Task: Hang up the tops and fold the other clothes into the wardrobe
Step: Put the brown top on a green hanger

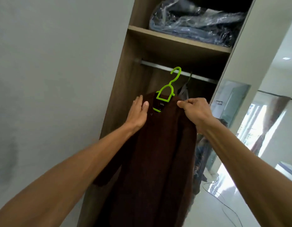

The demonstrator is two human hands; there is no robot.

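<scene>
Top [158, 153] on hanger [166, 94] before rail [158, 65]

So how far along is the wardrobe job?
Done: one grey garment hangs on the rail. In hand: brown top on green hanger, right hand pinching one shoulder, left hand touching the other. Left: hook not clearly over the rail; no other clothes visible.

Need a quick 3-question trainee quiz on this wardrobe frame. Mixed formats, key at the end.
1. True or false: the bright green plastic hanger is bare.
2. What lies on the wooden shelf above the metal rail? A) shoes B) clothes in a clear plastic bag C) books
3. Which hand grips the dark brown knit top with curled fingers?

Key:
1. False. It carries the top.
2. B.
3. The right hand. The left hand has straight fingers.
</scene>
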